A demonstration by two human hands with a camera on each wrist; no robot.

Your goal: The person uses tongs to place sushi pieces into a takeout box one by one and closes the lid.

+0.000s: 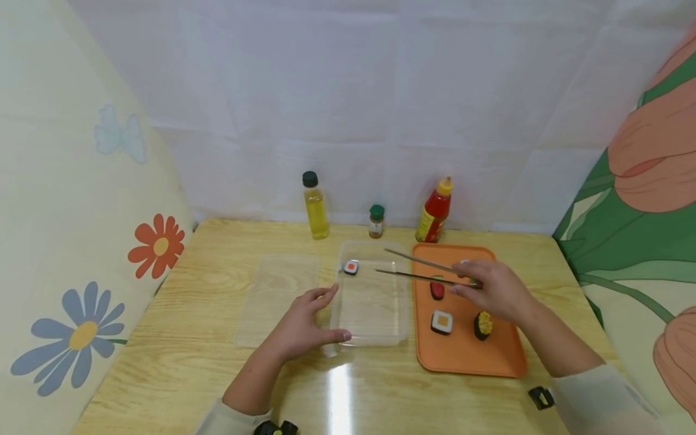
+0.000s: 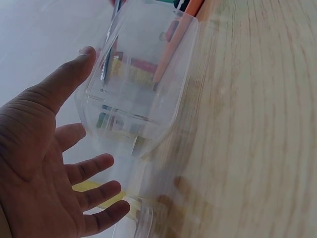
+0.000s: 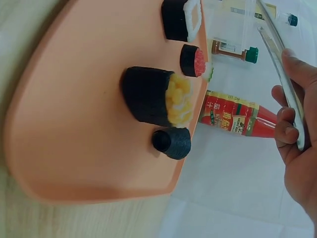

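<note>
My right hand [image 1: 492, 290] holds a pair of metal chopsticks [image 1: 418, 269] over the orange tray [image 1: 467, 356], their tips spread above the clear plastic box [image 1: 370, 335]. One sushi roll with an orange centre [image 1: 351, 267] lies in the box's far left corner. On the tray sit a red-topped roll [image 1: 437, 290], a white roll [image 1: 442, 322] and a corn-topped roll [image 1: 483, 325]. My left hand [image 1: 304, 323] rests open against the box's near left corner, thumb on its front rim. The right wrist view shows the corn-topped roll [image 3: 156, 96], the chopsticks [image 3: 282, 69] and a small dark roll [image 3: 173, 142].
A clear lid [image 1: 277, 299] lies flat left of the box. At the back of the wooden table [image 1: 190, 350] stand an oil bottle [image 1: 316, 205], a small spice jar [image 1: 376, 221] and a red sauce bottle [image 1: 435, 211]. Flowered cloth walls close in both sides.
</note>
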